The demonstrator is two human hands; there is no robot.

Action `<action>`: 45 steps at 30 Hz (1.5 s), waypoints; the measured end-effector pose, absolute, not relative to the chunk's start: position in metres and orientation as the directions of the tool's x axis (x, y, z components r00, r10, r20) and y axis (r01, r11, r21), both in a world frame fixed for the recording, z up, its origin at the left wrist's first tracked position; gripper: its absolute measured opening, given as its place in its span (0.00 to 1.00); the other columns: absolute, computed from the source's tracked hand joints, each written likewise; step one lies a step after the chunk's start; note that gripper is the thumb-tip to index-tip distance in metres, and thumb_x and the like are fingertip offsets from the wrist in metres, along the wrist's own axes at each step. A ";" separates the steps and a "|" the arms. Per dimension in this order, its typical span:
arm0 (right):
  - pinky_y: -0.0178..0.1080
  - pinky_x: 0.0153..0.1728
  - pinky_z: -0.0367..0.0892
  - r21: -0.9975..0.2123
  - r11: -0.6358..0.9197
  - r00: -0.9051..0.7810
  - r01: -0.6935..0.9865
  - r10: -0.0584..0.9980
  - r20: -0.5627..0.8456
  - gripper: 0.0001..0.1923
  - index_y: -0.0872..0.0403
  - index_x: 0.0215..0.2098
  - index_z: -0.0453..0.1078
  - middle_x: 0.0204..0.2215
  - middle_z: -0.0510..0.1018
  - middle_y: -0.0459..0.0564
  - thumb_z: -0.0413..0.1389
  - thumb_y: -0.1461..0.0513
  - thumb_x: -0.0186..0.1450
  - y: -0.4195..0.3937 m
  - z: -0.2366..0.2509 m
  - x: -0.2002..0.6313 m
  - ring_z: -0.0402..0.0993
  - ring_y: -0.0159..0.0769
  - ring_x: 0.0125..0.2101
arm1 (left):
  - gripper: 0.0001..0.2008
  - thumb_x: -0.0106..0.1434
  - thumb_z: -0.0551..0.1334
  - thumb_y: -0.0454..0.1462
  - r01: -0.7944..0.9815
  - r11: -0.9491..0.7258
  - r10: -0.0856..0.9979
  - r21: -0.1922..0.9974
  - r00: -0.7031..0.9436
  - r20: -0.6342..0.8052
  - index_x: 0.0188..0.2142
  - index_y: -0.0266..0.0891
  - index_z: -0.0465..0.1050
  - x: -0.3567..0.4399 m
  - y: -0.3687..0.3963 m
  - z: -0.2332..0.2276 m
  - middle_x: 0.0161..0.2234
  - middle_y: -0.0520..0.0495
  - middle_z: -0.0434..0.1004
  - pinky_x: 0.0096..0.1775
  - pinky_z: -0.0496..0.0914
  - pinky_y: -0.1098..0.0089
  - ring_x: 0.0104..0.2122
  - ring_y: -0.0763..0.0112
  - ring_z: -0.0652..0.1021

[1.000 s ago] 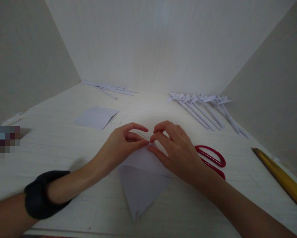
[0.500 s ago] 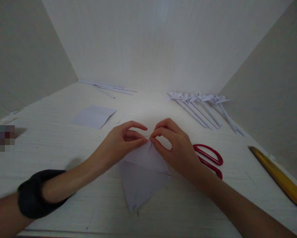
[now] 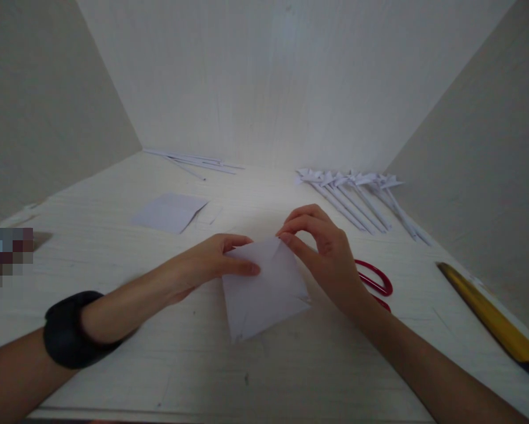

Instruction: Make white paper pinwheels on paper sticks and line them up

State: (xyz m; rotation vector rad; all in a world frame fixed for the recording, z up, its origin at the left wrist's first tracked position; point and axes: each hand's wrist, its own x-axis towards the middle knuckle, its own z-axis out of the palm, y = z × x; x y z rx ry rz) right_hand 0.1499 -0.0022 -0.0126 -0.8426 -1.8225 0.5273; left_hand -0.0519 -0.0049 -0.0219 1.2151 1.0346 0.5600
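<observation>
A white sheet of paper [image 3: 268,291] is held between my two hands, tilted above the table. My left hand [image 3: 229,256] grips its left edge, thumb on top and fingers underneath. At the upper right corner, my right hand [image 3: 317,247] pinches the paper between thumb and fingertips. A crease shows near that corner, and the lower right edge has a small split or flap. Partly behind my right wrist lie scissors with red handles [image 3: 382,280]; their blades are hidden.
Several paper pinwheels on sticks [image 3: 348,182] lie at the back right. Thin rolled paper sticks [image 3: 189,159] rest at the back left, with a stack of paper squares [image 3: 169,212] nearer. A yellow-bladed knife [image 3: 485,315] lies along the right wall. A blurred object [image 3: 6,253] is at the left edge.
My left hand has moved from the pinched top corner to the paper's left edge. The paper's folded-over top now lies opened out, and the sheet is lifted. My right hand still pinches the corner.
</observation>
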 end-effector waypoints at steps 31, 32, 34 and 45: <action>0.42 0.44 0.64 -0.104 0.896 -0.633 0.432 0.384 0.672 0.06 0.54 0.36 0.73 0.39 0.72 0.52 0.54 0.64 0.67 -0.005 -0.020 0.160 0.68 0.36 0.41 | 0.18 0.47 0.72 0.37 0.041 0.307 0.883 0.951 0.359 -0.301 0.40 0.40 0.76 -0.044 -0.011 -0.007 0.31 0.50 0.79 0.34 0.66 0.69 0.31 0.68 0.76; 0.42 0.44 0.64 -0.105 0.896 -0.636 0.431 0.385 0.669 0.05 0.54 0.36 0.73 0.39 0.72 0.52 0.54 0.64 0.67 -0.005 -0.020 0.160 0.68 0.37 0.41 | 0.18 0.47 0.72 0.37 0.034 0.301 0.886 0.953 0.359 -0.293 0.39 0.40 0.76 -0.044 -0.011 -0.009 0.31 0.50 0.79 0.35 0.66 0.69 0.31 0.68 0.76; 0.42 0.44 0.64 -0.110 0.894 -0.641 0.434 0.392 0.659 0.05 0.53 0.36 0.73 0.39 0.72 0.52 0.54 0.63 0.66 -0.005 -0.020 0.161 0.68 0.37 0.42 | 0.19 0.47 0.72 0.37 0.024 0.287 0.892 0.958 0.359 -0.276 0.40 0.40 0.76 -0.045 -0.010 -0.014 0.31 0.50 0.80 0.34 0.66 0.69 0.30 0.67 0.77; 0.43 0.44 0.66 -0.283 0.875 -0.612 0.392 0.478 0.631 0.08 0.52 0.38 0.73 0.41 0.71 0.52 0.54 0.68 0.64 -0.007 -0.018 0.158 0.69 0.36 0.41 | 0.21 0.47 0.71 0.37 0.029 0.172 0.943 0.985 0.285 -0.173 0.42 0.40 0.75 -0.047 -0.007 -0.021 0.35 0.48 0.81 0.36 0.68 0.68 0.33 0.65 0.78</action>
